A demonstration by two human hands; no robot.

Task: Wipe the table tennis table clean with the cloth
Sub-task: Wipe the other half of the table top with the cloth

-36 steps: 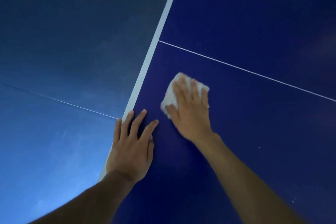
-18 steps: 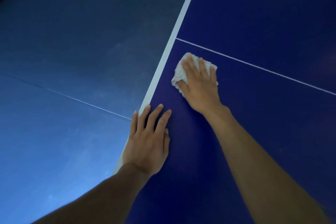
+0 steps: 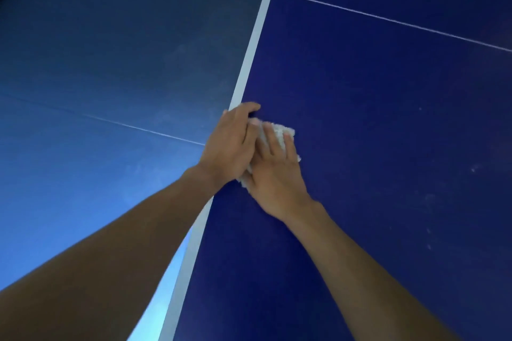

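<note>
The dark blue table tennis table [image 3: 374, 124] fills the right of the head view, its white edge line [image 3: 250, 52] running up the middle. A small white cloth [image 3: 283, 130] lies on the table just inside that edge. My right hand [image 3: 277, 177] presses flat on the cloth with straight fingers. My left hand [image 3: 231, 141] has come in from the table edge and lies partly over my right fingers, its own fingers curled onto the cloth's left part. Most of the cloth is hidden under both hands.
A thin white centre line [image 3: 388, 19] crosses the table at the upper right. Pale dust specks [image 3: 428, 199] dot the surface on the right. Beyond the edge line lies a blue floor [image 3: 97, 63] with a thin seam.
My right hand has slid the cloth back toward me and away from the centre line. My left hand has left its flat rest on the table and closed in on the cloth.
</note>
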